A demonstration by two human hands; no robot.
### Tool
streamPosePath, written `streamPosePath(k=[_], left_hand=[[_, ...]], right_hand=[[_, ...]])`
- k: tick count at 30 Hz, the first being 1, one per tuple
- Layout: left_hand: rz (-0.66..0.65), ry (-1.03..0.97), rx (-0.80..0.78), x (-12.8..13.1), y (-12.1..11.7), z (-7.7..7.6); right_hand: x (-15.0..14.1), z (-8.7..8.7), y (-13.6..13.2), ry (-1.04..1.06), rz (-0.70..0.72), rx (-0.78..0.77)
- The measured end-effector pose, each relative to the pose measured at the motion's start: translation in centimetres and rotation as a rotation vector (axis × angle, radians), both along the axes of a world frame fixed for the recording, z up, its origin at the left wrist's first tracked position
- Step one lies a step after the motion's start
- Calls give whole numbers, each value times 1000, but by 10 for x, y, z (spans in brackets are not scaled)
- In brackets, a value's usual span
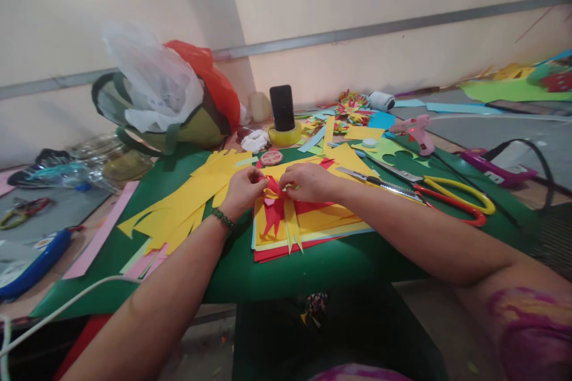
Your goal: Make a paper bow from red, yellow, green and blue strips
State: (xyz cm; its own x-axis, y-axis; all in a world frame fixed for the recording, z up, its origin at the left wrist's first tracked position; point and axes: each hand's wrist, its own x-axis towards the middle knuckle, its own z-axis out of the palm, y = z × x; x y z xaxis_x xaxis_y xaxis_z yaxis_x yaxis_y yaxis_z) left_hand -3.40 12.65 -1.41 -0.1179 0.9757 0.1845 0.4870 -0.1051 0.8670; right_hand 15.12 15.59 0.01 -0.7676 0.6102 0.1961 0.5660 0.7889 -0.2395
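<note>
Left hand (245, 189) and right hand (308, 181) are pinched on a red-and-yellow paper piece (274, 215) over the paper stack (330, 227); its tails are cut to points; its centre, partly hidden, is seemingly not yet secured.

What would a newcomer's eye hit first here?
Probably the left hand and right hand pinching the red-and-yellow paper piece, mid-table. Next, the big scissors with yellow and red handles, just beyond the right forearm. Then the bulging green bag at back left, with white and red plastic spilling out.
</note>
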Motion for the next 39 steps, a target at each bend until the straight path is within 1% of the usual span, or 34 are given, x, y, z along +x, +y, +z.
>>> streamPosePath(k=[6,9,15,21,24,26,30,33,35,36,38,39], left_hand=[[16,95,23,0,1,-2],[18,94,21,1,1,-2],[30,168,47,3,1,-1],[24,182,51,3,1,-2],[22,145,37,1,1,2],[39,64,2,-2,0,6],[142,-107,-17,-11,1,15],[163,-92,25,-13,1,18],[124,-7,94,-13,-1,19],[81,55,127,-12,-3,19],[-44,206,148,-11,-7,20],[-112,287,125,-11,-10,20]], right_hand=[[1,-3,1,-74,35,47],[2,-2,1,-103,33,75],[1,2,-3,-198,52,91],[0,2,-3,-254,57,83],[-1,4,-4,-291,63,71],[-2,6,-5,-310,69,76],[-3,7,-6,-323,76,80],[-4,5,-6,-317,67,77],[-5,4,-5,-312,72,78],[-5,4,-5,-309,70,76],[-4,4,-4,-306,56,61],[-4,4,-4,-305,46,51]])
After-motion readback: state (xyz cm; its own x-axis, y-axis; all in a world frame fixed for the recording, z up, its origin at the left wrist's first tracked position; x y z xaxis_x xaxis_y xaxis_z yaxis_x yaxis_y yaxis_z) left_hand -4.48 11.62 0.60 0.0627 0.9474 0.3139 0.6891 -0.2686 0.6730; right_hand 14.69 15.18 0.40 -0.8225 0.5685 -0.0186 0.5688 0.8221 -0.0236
